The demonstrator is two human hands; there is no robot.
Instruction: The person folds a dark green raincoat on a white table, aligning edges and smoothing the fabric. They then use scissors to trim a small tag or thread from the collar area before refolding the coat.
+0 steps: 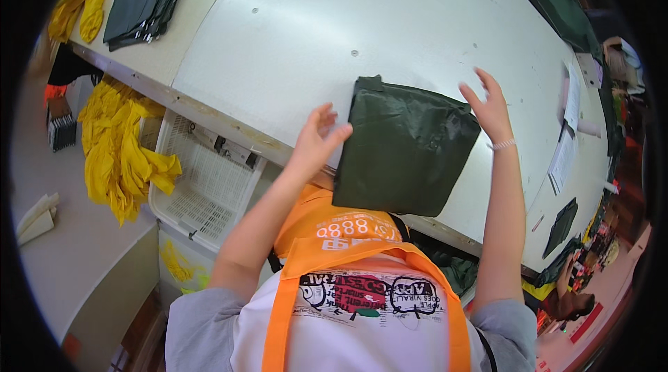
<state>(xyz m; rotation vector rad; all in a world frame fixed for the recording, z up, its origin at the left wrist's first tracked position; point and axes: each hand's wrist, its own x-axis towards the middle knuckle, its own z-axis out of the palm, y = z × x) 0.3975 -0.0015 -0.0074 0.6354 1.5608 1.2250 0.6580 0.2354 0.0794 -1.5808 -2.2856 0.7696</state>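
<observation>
A folded square of shiny dark green fabric (410,149) lies on the white table (299,45) in front of me, its near edge reaching past the table's front edge toward my orange apron. Beside its left edge is my left hand (321,141), fingers apart and slightly curled, with nothing held in it. My right hand (490,109) hovers by the upper right corner of the fabric, thumb and fingers spread. Whether either hand touches the fabric is hard to tell.
At the far left lies a stack of dark folded pieces (149,0) beside yellow cloth (90,3). More yellow fabric (125,149) hangs by a white plastic basket (202,191) below the table. Papers (565,146) and a small dark piece (560,227) lie right. Another person (567,299) is at far right.
</observation>
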